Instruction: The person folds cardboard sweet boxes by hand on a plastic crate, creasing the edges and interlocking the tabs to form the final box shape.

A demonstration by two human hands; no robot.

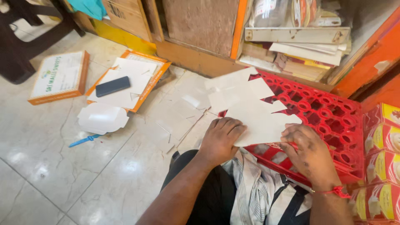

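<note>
The head view looks down at a glossy tiled floor [83,175], and from the left we see a closed orange-edged box [60,77] lying flat near a dark stool leg, then an open orange tray [143,91] stacked with white card sheets and a dark phone [113,86] resting on top, perhaps as a weight. Just in front of it lies a folded white box [102,118] with a blue strip [85,140] beside it. Farther right, loose flat blanks [187,110] are spread on the tiles within our reach. Our left hand [221,139] presses fingers down on the near edge of a fan of white notched card blanks [250,106], and our right hand [310,154] pinches the same fan at its right edge, thumb on top, so both hands are clamped on the card and set apart at either side. The fan rests over a red plastic crate [333,121] which serves as a worktop above our lap. Open floor lies to the left; on the right, stacked red-and-yellow cartons [381,162] and a cluttered shelf [300,46] crowd close.
</note>
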